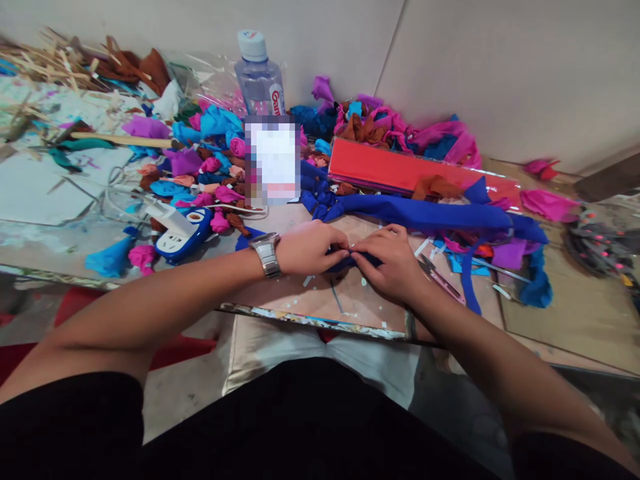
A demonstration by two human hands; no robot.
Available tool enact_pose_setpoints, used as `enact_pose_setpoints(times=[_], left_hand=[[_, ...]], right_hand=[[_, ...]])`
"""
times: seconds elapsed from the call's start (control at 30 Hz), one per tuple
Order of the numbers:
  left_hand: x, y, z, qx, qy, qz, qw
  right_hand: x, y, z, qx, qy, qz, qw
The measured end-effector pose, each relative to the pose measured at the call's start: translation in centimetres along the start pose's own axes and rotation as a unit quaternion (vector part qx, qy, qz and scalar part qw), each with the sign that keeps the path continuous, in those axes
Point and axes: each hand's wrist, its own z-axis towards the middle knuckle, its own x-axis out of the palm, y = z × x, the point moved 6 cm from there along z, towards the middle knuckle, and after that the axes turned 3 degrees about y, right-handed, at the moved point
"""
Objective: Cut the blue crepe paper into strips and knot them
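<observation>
My left hand [315,247], with a metal watch [267,255] on its wrist, pinches a piece of dark blue crepe paper [341,264] low over the table's near edge. Against it, my right hand [387,260] grips the same piece, the fingertips of both hands nearly meeting. The fingers hide most of the paper. Just beyond the hands lies a long blue crepe paper strip [420,212], running to the right. Pink-handled scissors [443,277] rest beside my right wrist. Blue twisted paper pieces [317,200] are bunched behind my left hand.
Many coloured paper flowers [200,160] crowd the left and back. A clear bottle [260,83] stands near the wall, behind a blurred-out upright item [273,160]. A blue-and-white power strip [184,235] with cable sits left. A red paper pack [400,170] lies behind; cardboard [565,327] is at right.
</observation>
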Motion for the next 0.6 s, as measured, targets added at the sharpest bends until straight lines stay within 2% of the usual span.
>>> enact_pose_setpoints(times=[0.4, 0.6], left_hand=[[-0.21, -0.30, -0.02, 0.009, 0.028, -0.036, 0.999], [-0.15, -0.04, 0.04, -0.017, 0.032, -0.044, 0.998]], right_hand=[[-0.33, 0.14, -0.04, -0.017, -0.021, 0.006, 1.000], [-0.39, 0.04, 0.00, -0.018, -0.030, 0.001, 0.999]])
